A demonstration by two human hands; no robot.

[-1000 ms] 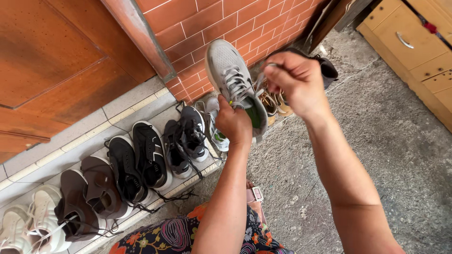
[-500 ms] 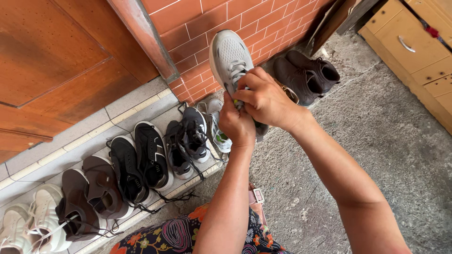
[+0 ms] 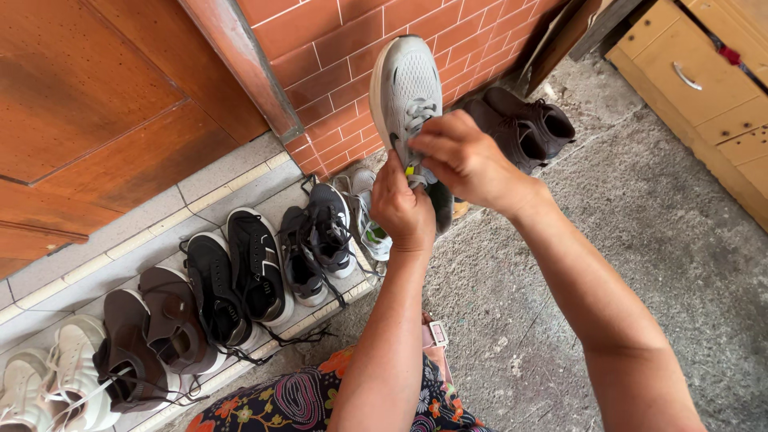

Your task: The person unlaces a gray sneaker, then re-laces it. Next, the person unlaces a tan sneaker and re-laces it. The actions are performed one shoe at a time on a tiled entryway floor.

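Your left hand [image 3: 402, 210] clamps the grey sneaker [image 3: 410, 96] upright against the brick wall [image 3: 336, 40]. Your right hand [image 3: 468, 160] pinches its laces [image 3: 416, 120]. Lacing appears unfinished; its partner [image 3: 364, 210] lies below, near the row.

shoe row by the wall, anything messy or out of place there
Mostly tidy pairs on the tiled step. What stands out: loose laces from the black sneakers trail over the step's edge, and the grey sneaker is out of the row, held up by the left hand while the right hand grips its laces.
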